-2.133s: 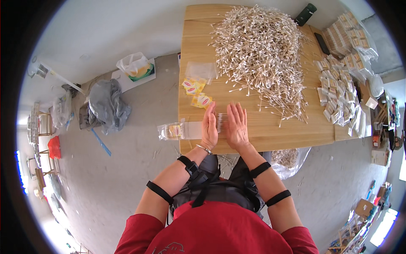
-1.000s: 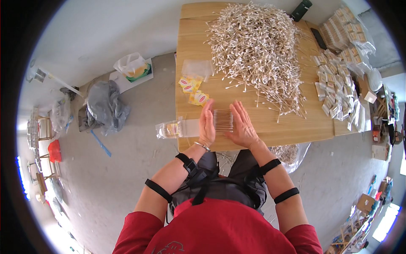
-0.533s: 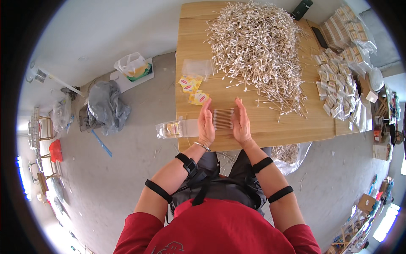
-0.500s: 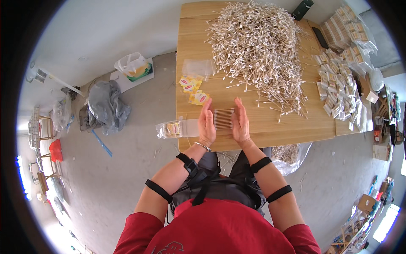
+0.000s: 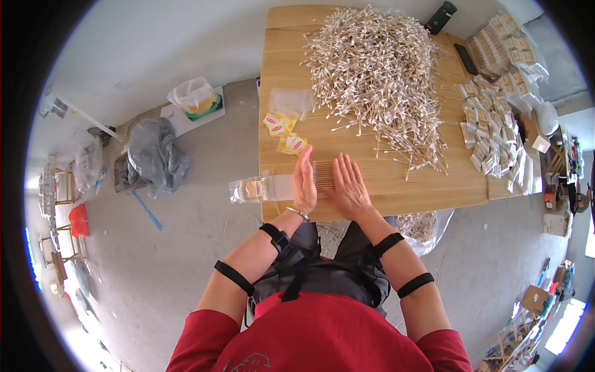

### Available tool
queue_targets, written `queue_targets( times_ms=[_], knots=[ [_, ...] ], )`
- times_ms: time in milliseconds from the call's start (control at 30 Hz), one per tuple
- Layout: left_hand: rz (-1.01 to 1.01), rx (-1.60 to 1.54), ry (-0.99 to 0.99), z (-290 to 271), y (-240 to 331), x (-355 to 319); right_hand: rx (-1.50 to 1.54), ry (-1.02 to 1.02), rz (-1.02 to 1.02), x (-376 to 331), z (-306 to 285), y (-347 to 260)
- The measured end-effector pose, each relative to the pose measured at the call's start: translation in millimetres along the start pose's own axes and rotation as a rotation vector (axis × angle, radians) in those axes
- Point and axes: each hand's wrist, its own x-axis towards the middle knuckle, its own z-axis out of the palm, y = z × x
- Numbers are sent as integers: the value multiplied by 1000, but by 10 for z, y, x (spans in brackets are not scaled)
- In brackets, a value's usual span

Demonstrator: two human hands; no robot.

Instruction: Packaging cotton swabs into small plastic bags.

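Near the table's front edge, a row of cotton swabs (image 5: 323, 175) lies side by side between my hands. My left hand (image 5: 304, 181) stands on edge against the row's left end, fingers stretched out. Palm down, my right hand (image 5: 349, 185) lies flat over the row's right part and hides it. Left of my left hand are a clear plastic sleeve (image 5: 280, 187) and a clear packet of swabs (image 5: 251, 190). Yellow printed cards (image 5: 291, 144) lie just beyond my left fingertips. A large heap of loose cotton swabs (image 5: 378, 74) covers the table's far middle.
Many filled swab packets (image 5: 496, 133) are piled at the right, beside a dark phone-like slab (image 5: 467, 57). A dark bottle (image 5: 441, 17) stands at the back. Flat clear bags (image 5: 290, 101) lie at the table's left. Below the front edge hangs a bag of swabs (image 5: 421, 228).
My right hand has turned from standing on edge at the row's right end to lying palm down over it, shifting slightly left. My left hand stays nearly in place.
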Motion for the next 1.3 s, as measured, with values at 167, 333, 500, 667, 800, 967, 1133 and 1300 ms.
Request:
queue_targets(
  times_ms=[167,333,500,667,800,967,1133,1300],
  knots=[
    [-45,-112,34,-22,-4,25,-248,-60,-75,-18,-11,-117],
    [25,290,-98,-190,288,-14,-222,-25,-73,-53,1,-100],
    [107,942,-545,-449,457,-351,-203,4,-75,-37,0,-118],
    [305,1177,-594,-406,519,-573,-230,-63,-46,-16,14,-122],
    [256,1196,-626,-353,525,-575,-244,-56,-48,-22,28,-91],
    [256,1239,-613,-354,476,-607,-239,-89,-27,-13,8,-117],
    [222,1274,-587,-321,477,-613,-225,-123,-16,-4,-15,-155],
    [197,1282,-598,-271,500,-570,-238,-98,-19,-11,30,-97]
  ],
)
